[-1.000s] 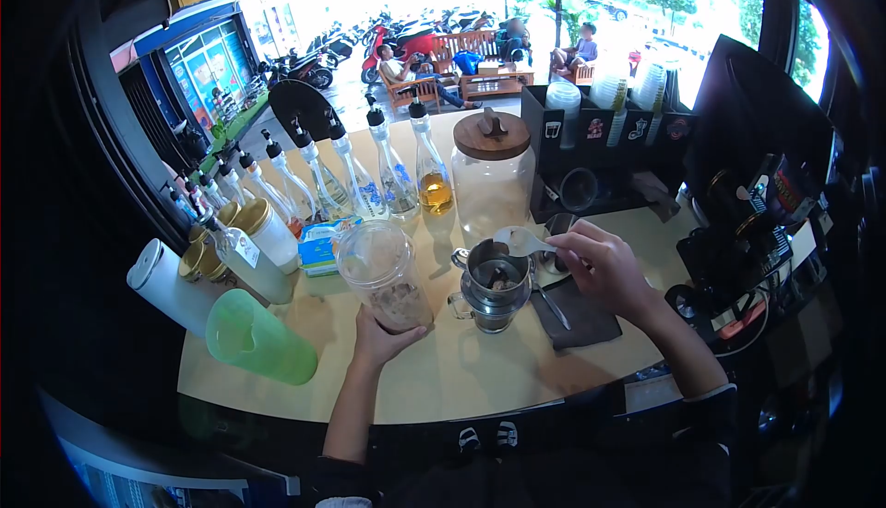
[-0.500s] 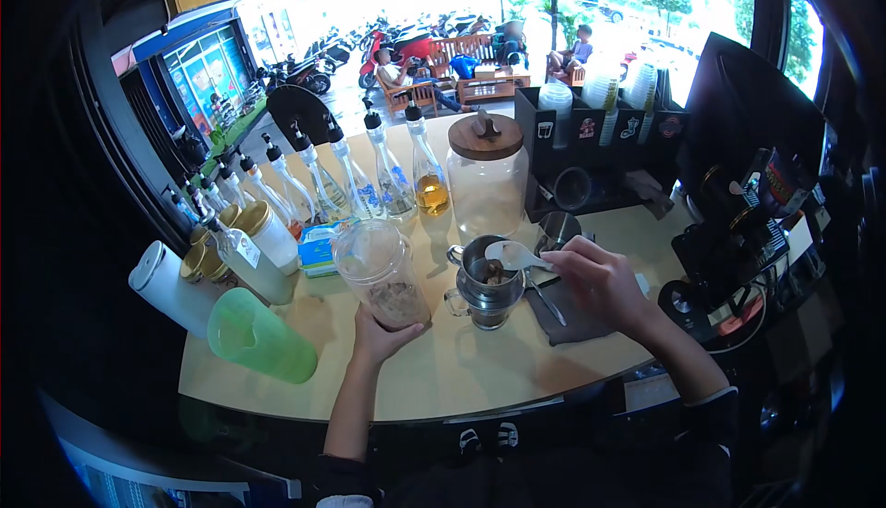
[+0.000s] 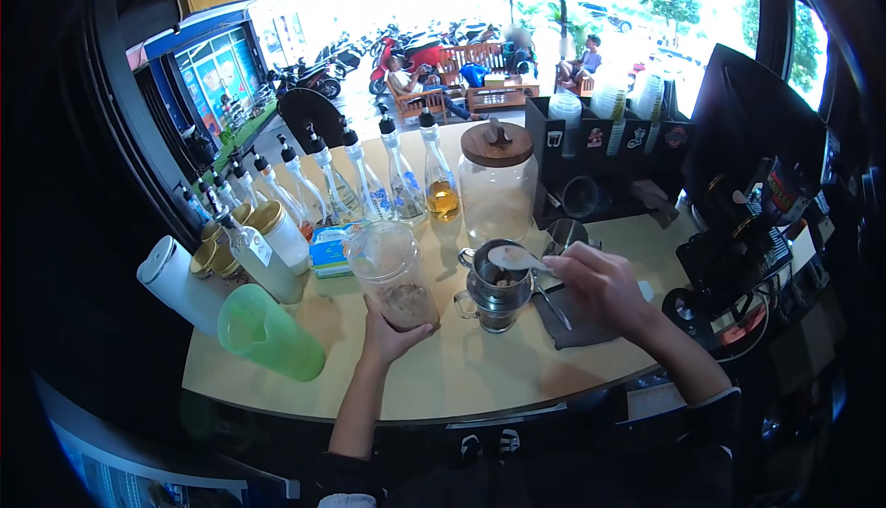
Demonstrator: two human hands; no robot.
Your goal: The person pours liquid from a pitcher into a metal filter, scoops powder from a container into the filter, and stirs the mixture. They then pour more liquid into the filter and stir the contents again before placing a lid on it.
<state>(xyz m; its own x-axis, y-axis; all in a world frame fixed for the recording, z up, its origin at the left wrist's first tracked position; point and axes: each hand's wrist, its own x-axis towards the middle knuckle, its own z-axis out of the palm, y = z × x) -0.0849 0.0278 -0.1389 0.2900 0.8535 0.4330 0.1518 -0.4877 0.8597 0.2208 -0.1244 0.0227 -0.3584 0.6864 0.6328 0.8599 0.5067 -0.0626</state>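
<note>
My left hand (image 3: pixel 392 334) is wrapped round the lower part of a clear plastic jar (image 3: pixel 388 263), tilted slightly, with brown ground coffee or a similar powder at its bottom. My right hand (image 3: pixel 598 285) grips a pale spoon (image 3: pixel 513 258) by its handle. The spoon's bowl hangs over the mouth of a metal drip filter (image 3: pixel 499 297), where some dark brown grounds show. This filter sits on a small glass mug (image 3: pixel 467 304) with a handle on its left. To the right, a thin metal spoon (image 3: pixel 556 312) rests on a dark folded cloth (image 3: pixel 591 325).
Pump bottles (image 3: pixel 403 180) line the counter's back left. A large lidded glass jar (image 3: pixel 498 196) stands behind the filter, beside a black cup holder (image 3: pixel 604 162). At left are a green pitcher (image 3: pixel 277 337) and several canisters (image 3: pixel 180 282). People sit on benches outside.
The pale spoon's bowl has turned a little and shows its inner side over the filter. My left hand and the jar stay put. The whole view has shifted slightly.
</note>
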